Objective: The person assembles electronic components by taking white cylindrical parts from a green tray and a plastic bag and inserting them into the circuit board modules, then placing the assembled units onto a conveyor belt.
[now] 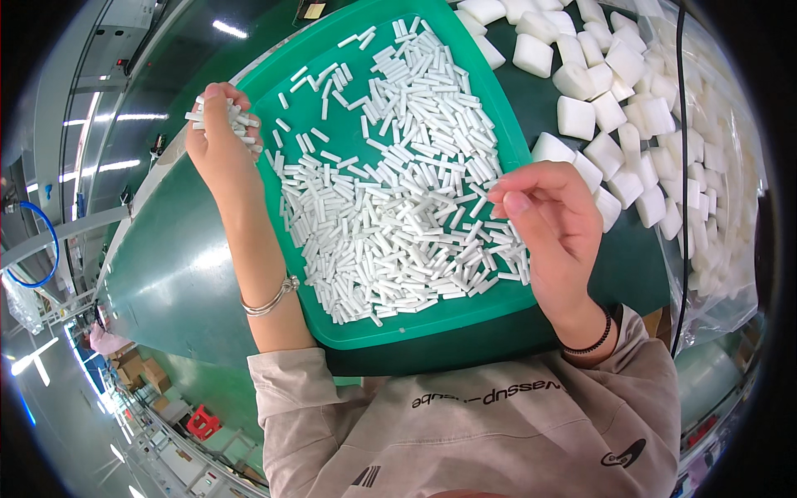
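A green plastic tray lies before me, holding a great many short white rods, heaped most thickly toward the near side and the right. Beyond the tray's left rim, my left hand is raised and closed around a handful of the same white rods. Over the right side of the tray, my right hand has its fingers curled, thumb and forefinger tips close together. Whether a rod sits between those fingertips cannot be made out against the pile behind.
Thick white blocks are piled to the right of the tray, many in a clear plastic bag. A black cable runs across them. The dark green table curves along the left. Cardboard boxes and a red stool stand farther off.
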A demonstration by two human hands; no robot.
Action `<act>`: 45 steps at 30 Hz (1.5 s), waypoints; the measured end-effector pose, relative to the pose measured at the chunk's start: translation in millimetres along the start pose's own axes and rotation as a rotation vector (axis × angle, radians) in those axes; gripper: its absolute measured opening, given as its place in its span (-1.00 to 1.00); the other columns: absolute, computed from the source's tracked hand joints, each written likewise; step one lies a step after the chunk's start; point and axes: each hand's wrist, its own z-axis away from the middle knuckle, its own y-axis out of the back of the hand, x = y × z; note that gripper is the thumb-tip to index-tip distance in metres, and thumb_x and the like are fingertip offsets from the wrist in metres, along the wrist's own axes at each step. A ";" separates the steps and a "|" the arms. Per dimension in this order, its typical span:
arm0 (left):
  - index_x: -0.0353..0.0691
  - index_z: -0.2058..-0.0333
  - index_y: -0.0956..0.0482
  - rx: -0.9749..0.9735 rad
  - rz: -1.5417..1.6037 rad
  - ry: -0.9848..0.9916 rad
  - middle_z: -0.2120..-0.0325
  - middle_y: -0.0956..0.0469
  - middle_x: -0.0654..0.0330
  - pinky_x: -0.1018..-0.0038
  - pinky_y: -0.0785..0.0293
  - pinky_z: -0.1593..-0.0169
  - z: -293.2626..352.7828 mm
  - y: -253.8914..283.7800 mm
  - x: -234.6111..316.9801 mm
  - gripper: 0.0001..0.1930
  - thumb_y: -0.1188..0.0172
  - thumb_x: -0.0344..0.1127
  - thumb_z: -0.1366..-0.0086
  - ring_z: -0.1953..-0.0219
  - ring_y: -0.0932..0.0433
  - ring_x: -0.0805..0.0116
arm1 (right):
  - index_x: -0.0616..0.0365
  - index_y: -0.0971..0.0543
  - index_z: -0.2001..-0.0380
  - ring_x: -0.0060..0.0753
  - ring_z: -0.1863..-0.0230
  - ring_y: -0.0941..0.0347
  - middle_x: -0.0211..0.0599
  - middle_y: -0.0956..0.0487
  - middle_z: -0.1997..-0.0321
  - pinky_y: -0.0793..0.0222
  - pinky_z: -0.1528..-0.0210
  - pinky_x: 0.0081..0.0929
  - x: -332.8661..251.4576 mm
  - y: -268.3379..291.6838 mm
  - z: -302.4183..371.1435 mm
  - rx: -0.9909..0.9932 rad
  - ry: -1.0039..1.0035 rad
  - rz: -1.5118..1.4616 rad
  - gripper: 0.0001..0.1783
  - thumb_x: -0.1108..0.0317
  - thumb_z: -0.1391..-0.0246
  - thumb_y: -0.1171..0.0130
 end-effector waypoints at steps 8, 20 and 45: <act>-0.21 0.47 -0.34 -0.137 0.056 -0.006 0.60 -0.32 0.28 0.73 0.00 0.74 13.9 -11.4 8.5 -0.77 0.05 -0.17 -0.20 0.71 -0.22 0.62 | 0.23 -0.45 0.34 -0.49 0.38 -0.40 -0.22 -0.47 0.23 -0.26 0.31 -0.68 1.5 -1.3 -2.6 -0.099 0.073 0.200 -0.79 0.53 0.15 -0.11; -0.24 0.52 -0.38 -0.652 0.193 0.256 0.65 -0.36 0.28 0.73 -0.12 0.67 79.8 -44.2 32.2 -0.70 0.15 -0.14 -0.24 0.69 -0.25 0.64 | 0.12 -0.43 0.40 -0.36 0.51 -0.28 -0.12 -0.36 -0.03 -0.26 0.45 -0.57 8.0 -15.3 3.7 -0.435 0.607 0.668 -0.67 0.33 0.34 -0.24; -0.19 0.53 -0.38 -0.800 0.166 0.591 0.68 -0.31 0.39 0.71 -0.11 0.54 110.9 -67.4 13.2 -0.68 0.14 -0.09 -0.25 0.60 -0.22 0.66 | 0.14 -0.49 0.32 -0.50 0.60 -0.20 -0.45 -0.44 0.54 -0.17 0.60 -0.69 17.1 -11.9 0.9 0.071 0.844 0.968 -0.58 0.54 0.45 -0.12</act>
